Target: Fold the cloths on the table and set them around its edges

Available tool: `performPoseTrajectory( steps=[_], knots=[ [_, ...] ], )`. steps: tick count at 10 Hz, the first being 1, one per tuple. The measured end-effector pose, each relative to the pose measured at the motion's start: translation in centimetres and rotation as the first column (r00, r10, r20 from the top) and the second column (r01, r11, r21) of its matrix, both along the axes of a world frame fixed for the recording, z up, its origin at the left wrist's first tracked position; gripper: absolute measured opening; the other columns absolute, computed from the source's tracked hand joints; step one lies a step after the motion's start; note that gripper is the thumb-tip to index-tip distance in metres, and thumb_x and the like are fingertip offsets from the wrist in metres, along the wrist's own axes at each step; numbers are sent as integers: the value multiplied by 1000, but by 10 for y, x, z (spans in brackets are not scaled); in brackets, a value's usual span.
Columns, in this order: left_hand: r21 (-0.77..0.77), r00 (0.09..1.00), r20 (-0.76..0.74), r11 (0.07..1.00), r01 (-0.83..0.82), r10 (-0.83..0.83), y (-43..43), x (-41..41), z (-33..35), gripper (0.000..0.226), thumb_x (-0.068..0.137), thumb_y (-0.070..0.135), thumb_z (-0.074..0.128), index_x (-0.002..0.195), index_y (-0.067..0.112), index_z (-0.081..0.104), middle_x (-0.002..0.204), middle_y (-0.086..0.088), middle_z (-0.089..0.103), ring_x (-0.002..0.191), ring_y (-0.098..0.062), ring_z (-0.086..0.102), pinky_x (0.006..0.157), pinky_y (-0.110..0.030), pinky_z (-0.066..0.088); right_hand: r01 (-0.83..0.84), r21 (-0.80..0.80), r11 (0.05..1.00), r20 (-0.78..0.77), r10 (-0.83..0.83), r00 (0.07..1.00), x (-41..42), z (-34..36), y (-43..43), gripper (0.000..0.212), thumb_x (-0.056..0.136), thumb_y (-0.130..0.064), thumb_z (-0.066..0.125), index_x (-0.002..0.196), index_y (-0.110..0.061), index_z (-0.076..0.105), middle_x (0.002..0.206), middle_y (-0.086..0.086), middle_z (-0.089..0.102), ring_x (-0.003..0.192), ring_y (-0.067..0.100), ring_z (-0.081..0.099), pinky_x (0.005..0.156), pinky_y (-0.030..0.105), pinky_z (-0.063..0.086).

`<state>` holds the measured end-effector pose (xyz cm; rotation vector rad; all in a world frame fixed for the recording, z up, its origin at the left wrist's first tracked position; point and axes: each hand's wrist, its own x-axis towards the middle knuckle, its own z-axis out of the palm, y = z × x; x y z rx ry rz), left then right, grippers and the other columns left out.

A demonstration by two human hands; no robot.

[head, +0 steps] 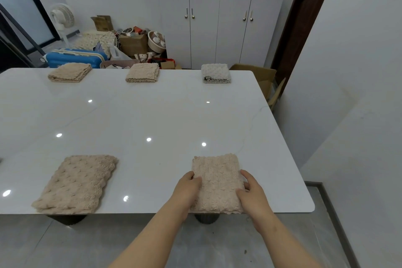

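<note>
A folded beige knitted cloth lies at the near edge of the white glossy table, right of centre. My left hand rests on its left side and my right hand on its right side, fingers curled onto the fabric. Another folded beige cloth lies at the near left edge. Along the far edge sit three folded cloths: a beige one on the left, a beige one in the middle, and a paler grey-white one on the right.
Behind the table stand a white cabinet with clutter on top, a blue suitcase, boxes, a basket and a fan. A cardboard box sits by the far right corner. A white wall runs close along the right.
</note>
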<state>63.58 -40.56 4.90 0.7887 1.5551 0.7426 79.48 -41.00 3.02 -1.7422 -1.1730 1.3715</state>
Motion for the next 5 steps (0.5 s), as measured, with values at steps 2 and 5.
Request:
performPoseTrajectory(
  steps=[2,5],
  knots=[
    [4,1000,-21,1000,2,-2,2,-1,1,36,99,12,33,133,10,44,106,4,50,85,-9,49,60,-15,39,-24,-5,1000,5,24,1000,-1,0,2,56,91,2,38,141,-22,34,135,7,49,112,17,50,102,34,43],
    [33,996,-86,999,42,-39,-1,-4,0,37,98,15,34,134,12,43,114,5,52,105,-18,53,75,-23,47,59,18,998,41,-60,997,1,4,2,54,93,-9,46,143,-22,31,140,5,42,122,21,45,99,29,37]
  ],
)
